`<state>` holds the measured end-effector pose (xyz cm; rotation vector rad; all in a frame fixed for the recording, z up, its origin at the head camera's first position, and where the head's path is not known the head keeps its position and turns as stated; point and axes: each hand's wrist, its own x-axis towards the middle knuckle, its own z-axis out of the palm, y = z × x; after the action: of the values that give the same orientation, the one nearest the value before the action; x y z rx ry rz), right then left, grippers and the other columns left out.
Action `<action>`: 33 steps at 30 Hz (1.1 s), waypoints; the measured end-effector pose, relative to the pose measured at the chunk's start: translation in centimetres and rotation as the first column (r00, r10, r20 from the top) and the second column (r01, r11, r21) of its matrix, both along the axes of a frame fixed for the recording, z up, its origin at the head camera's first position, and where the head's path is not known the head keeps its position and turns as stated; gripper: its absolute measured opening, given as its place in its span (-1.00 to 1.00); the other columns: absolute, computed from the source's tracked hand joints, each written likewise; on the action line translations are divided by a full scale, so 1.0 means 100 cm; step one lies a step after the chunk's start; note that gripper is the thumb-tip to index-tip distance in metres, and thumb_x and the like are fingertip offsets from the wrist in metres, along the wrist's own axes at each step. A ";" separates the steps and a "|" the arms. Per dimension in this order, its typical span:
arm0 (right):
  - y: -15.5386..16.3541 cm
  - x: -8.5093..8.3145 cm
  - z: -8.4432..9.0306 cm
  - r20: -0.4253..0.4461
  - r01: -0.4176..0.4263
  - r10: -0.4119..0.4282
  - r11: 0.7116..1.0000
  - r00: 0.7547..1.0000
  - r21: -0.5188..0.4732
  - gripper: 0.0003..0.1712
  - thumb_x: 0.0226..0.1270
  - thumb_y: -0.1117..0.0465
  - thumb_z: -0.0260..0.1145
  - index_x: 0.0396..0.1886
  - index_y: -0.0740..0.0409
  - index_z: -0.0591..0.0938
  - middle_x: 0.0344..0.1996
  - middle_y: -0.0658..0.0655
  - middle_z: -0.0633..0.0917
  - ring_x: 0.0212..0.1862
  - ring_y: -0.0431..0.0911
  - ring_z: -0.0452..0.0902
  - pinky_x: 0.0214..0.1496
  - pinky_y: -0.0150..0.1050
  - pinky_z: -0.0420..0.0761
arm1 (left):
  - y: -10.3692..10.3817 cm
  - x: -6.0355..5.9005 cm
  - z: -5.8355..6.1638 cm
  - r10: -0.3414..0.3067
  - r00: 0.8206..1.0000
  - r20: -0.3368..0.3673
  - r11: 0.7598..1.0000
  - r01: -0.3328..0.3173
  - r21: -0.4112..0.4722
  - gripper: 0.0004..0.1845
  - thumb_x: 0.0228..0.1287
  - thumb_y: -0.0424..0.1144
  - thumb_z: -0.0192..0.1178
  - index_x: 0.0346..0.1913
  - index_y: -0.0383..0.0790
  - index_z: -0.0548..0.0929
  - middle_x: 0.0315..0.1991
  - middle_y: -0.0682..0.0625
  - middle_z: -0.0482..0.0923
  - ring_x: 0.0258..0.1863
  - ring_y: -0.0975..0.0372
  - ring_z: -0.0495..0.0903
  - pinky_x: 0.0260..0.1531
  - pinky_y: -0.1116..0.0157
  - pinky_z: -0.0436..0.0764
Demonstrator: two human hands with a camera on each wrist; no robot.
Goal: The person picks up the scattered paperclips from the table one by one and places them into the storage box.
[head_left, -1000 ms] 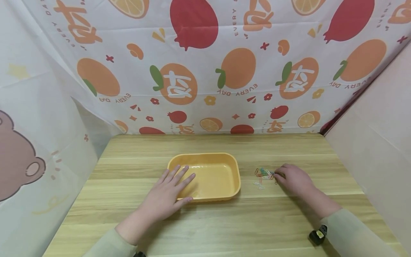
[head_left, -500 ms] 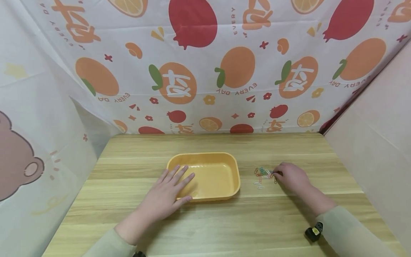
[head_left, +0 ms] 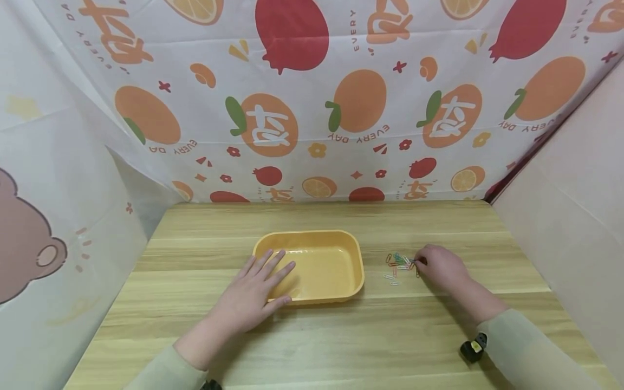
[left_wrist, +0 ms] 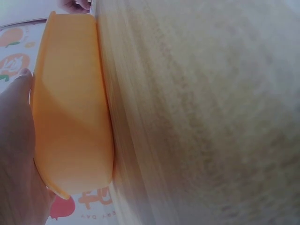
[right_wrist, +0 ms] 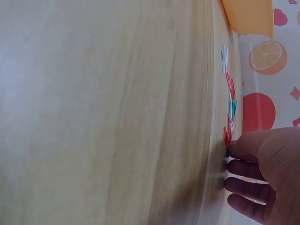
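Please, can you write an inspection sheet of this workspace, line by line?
Surface: wooden table, pale striped grain.
Job's things: orange tray at the middle, nothing seen inside; coloured paper clips scattered to its right.
Clutter: nothing seen.
Grippers: left hand lies flat, fingers straight, on the tray's near left corner; right hand has curled fingers at the clips' right edge, whether it pinches one cannot be told.
Cables: nothing seen.
Surroundings: fruit-print cloth behind, bear-print cloth at left, plain pink panel at right.

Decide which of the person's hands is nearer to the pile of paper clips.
Right. The right hand touches the paper clips with its fingertips; the left hand rests on the yellow tray, across it from them.
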<state>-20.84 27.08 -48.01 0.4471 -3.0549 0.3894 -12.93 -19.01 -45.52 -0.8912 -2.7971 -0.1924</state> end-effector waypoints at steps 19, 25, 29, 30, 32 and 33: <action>0.000 -0.004 0.000 -0.047 -0.056 0.058 0.997 0.997 0.055 -0.90 0.30 0.24 0.34 -0.30 0.13 0.76 -0.41 0.00 0.67 -0.31 -0.05 0.63 -0.21 -0.02 0.67 | -0.001 -0.001 -0.001 0.006 1.000 0.018 1.000 -0.006 -0.016 -0.25 0.43 0.33 -0.09 0.55 0.09 0.19 0.57 -0.06 0.05 0.53 -0.04 0.01 0.46 -0.14 0.02; 0.001 -0.003 0.001 -0.027 -0.058 0.059 0.998 0.998 0.026 -0.90 0.31 0.24 0.36 -0.28 0.13 0.77 -0.40 0.00 0.67 -0.29 -0.04 0.63 -0.16 0.00 0.67 | -0.001 -0.002 0.001 0.009 0.999 0.032 1.000 -0.008 -0.015 -0.25 0.42 0.34 -0.08 0.55 0.09 0.19 0.57 -0.07 0.04 0.54 -0.05 -0.01 0.46 -0.14 0.01; 0.003 -0.003 0.001 0.001 -0.036 0.036 0.999 0.999 -0.004 -0.88 0.33 0.20 0.36 -0.25 0.11 0.77 -0.37 0.00 0.68 -0.27 -0.04 0.63 -0.13 0.03 0.67 | -0.002 -0.003 0.002 0.008 0.999 0.038 1.000 -0.008 -0.017 -0.25 0.43 0.34 -0.10 0.56 0.10 0.18 0.57 -0.06 0.04 0.54 -0.05 -0.01 0.47 -0.14 0.01; 0.004 -0.004 0.000 0.008 -0.031 0.031 0.999 0.999 -0.014 -0.88 0.33 0.19 0.36 -0.24 0.11 0.77 -0.36 0.01 0.68 -0.26 -0.03 0.63 -0.11 0.04 0.66 | -0.002 -0.003 0.002 0.008 0.999 0.038 1.000 -0.007 -0.019 -0.25 0.43 0.35 -0.10 0.56 0.10 0.17 0.57 -0.06 0.04 0.54 -0.05 -0.01 0.47 -0.14 0.01; 0.006 -0.004 -0.001 0.022 -0.015 0.016 0.999 1.000 -0.035 -0.87 0.34 0.18 0.35 -0.23 0.10 0.78 -0.34 0.01 0.69 -0.24 -0.01 0.64 -0.10 0.06 0.66 | -0.002 -0.004 0.003 0.007 0.999 0.037 1.000 -0.006 -0.020 -0.25 0.43 0.34 -0.10 0.56 0.10 0.17 0.57 -0.07 0.04 0.54 -0.05 -0.02 0.46 -0.14 0.01; 0.007 -0.005 -0.002 0.031 -0.001 0.003 0.999 1.000 -0.046 -0.86 0.35 0.17 0.35 -0.23 0.09 0.78 -0.33 0.01 0.69 -0.23 -0.01 0.64 -0.10 0.05 0.66 | -0.002 -0.005 0.003 0.007 0.999 0.037 1.000 -0.006 -0.021 -0.25 0.43 0.35 -0.10 0.56 0.11 0.17 0.57 -0.07 0.04 0.54 -0.05 -0.02 0.46 -0.15 0.01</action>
<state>-21.32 27.79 -48.17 0.4459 -3.0681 0.4707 -13.43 -19.24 -45.27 -0.8919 -2.8407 -0.1802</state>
